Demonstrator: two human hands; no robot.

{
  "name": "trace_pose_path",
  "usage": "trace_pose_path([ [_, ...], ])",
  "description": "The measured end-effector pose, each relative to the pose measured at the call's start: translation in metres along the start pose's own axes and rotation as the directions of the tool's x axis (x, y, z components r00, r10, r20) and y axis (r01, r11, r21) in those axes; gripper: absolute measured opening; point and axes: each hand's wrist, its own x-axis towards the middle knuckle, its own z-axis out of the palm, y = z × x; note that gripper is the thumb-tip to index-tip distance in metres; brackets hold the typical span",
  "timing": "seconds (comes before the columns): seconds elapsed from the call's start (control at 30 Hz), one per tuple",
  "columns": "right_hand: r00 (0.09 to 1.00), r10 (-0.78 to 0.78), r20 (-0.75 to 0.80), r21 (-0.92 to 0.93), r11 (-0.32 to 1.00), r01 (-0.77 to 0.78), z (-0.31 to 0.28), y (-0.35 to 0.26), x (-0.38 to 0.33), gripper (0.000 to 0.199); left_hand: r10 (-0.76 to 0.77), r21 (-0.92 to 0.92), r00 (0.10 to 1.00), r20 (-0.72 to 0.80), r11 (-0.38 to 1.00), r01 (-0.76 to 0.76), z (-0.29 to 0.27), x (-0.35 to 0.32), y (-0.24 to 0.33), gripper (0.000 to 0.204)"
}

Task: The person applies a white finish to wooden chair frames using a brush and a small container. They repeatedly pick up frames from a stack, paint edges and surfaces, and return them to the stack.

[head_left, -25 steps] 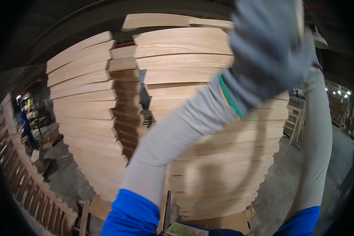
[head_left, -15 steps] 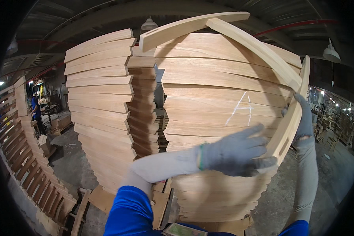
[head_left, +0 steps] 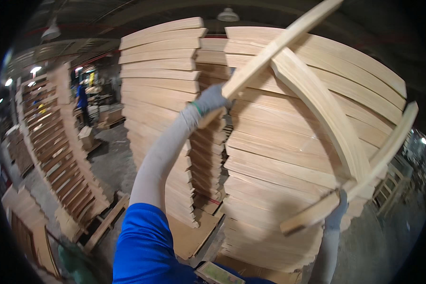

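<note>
Before me hangs a pale wooden frame: a curved crosspiece (head_left: 319, 104) joined to two curved legs, tilted in the air. My left hand (head_left: 210, 99), in a grey glove, is closed round the lower end of the left leg (head_left: 279, 45). Near the joint with the crosspiece, my gloved right hand (head_left: 337, 213) grips the right leg (head_left: 388, 154) from behind; part of its fingers is hidden. Behind the frame rises a tall stack of curved wooden pieces (head_left: 270, 165). A chalk mark on it is mostly covered by shadow and blur.
A second tall stack (head_left: 158, 97) stands to the left, with a narrow gap between the two. Further left is a slatted stack of wooden frames (head_left: 57, 151). Cardboard (head_left: 191, 234) lies under the stacks. A person in blue (head_left: 82, 98) stands far off at the left.
My left hand has moved up and left, from beside the right leg onto the end of the left leg. The frame has tilted and shifted right, and its right leg has swung outward.
</note>
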Motion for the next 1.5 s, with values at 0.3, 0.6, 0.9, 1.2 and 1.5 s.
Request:
trace_pose_path([
  [0.3,0.636,-0.516,0.574,-0.447,0.453,0.771,-0.244,0.132,0.091,0.048,-0.317,-0.067,0.945,-0.078,0.948,0.312,-0.019,-0.179,0.099,0.079],
  [0.6,0.811,0.177,0.557,-0.135,0.983,-0.122,0.022,0.115,-0.091,0.052,-0.686,-0.137,0.476,-0.551,0.637,0.759,-0.157,-0.396,0.320,0.080],
  [0.9,-0.056,0.483,0.874,-0.375,0.597,-0.709,0.156,0.111,-0.299,0.060,-0.224,-0.093,0.037,-0.974,0.542,0.836,-0.166,-0.566,0.573,0.087],
  [1.2,-0.783,-0.119,0.611,-0.319,0.868,-0.381,0.271,0.009,-0.598,0.077,0.254,-0.451,-0.441,-0.861,0.018,0.892,-0.095,-0.682,0.736,0.070],
  [1.5,-0.982,-0.170,0.082,-0.555,0.811,-0.186,0.299,-0.017,-0.774,0.076,0.247,-0.739,-0.827,-0.506,0.371,0.563,-0.018,-0.770,0.688,0.052],
])
